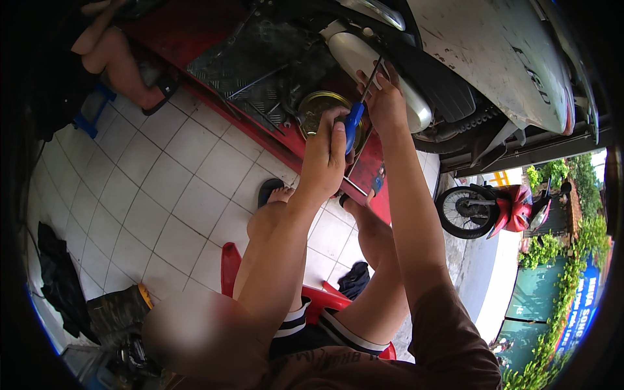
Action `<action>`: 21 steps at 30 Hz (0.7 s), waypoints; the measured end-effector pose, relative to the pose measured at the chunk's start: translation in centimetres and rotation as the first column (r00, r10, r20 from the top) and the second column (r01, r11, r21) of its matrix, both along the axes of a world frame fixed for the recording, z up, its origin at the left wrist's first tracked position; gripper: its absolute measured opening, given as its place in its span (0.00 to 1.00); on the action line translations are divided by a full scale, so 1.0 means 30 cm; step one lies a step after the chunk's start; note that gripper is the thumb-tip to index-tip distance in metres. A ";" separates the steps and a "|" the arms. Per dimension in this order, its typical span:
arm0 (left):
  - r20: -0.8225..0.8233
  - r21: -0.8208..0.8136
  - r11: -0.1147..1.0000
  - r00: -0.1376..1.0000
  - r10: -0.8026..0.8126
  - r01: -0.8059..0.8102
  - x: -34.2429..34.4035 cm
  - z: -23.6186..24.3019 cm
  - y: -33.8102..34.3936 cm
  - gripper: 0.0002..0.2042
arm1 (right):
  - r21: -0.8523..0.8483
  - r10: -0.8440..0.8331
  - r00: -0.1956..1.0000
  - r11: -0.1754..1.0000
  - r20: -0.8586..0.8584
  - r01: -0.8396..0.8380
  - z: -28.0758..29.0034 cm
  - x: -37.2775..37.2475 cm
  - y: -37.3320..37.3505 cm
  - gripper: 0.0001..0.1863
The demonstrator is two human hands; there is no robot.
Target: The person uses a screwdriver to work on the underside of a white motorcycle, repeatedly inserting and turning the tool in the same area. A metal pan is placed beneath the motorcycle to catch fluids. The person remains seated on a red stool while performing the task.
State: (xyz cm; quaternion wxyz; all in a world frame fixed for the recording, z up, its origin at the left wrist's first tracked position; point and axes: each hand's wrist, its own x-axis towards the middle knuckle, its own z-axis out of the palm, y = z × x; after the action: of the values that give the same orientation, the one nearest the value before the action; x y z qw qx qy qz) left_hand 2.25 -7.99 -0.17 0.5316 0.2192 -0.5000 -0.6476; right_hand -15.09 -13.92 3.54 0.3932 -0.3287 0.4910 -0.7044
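My left hand [329, 146] is closed round the blue handle of a screwdriver [355, 123]. Its long metal shaft slants up and away toward the pale side cover [351, 55] of a motorcycle. Beside that shaft, my right hand [388, 101] reaches up at the cover with its fingers apart. The shaft passes in front of these fingers, and the tip's exact contact is too small to make out. Just left of my hands, a round gold-coloured tin [311, 104] rests on the red work platform [260, 133].
Several metal tools lie on the dark textured plate [240, 78] of the platform. A person's bent leg [127, 71] is at the upper left near a blue stool [94, 114]. I sit on a red stool [229, 266]. A red motorbike [513, 208] is parked outside, right.
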 end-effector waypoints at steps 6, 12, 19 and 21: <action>-0.018 0.070 0.997 0.999 -0.029 0.030 0.007 0.004 -0.008 0.16 | -0.131 -0.006 0.991 0.991 0.133 0.023 0.002 -0.068 -0.129 0.27; -0.139 0.179 0.963 0.974 -0.176 0.200 0.044 0.017 -0.022 0.15 | -0.114 -0.030 0.948 0.991 0.316 0.070 0.002 -0.108 -0.169 0.14; -0.081 0.285 0.897 0.941 -0.330 0.339 0.102 0.036 -0.036 0.19 | -0.094 -0.193 0.916 0.966 0.352 0.240 -0.043 -0.099 -0.162 0.11; -0.030 0.362 0.855 0.921 -0.387 0.371 0.123 0.027 -0.064 0.19 | -0.078 -0.186 0.858 0.965 0.478 0.252 -0.092 -0.098 -0.129 0.09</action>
State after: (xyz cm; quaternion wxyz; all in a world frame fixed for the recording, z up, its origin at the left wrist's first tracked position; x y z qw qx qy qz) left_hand 5.95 -9.92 0.63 0.3331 0.2243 -0.4172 -0.8153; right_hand -18.03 -17.79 0.77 0.3933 -0.1177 0.3664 -0.8350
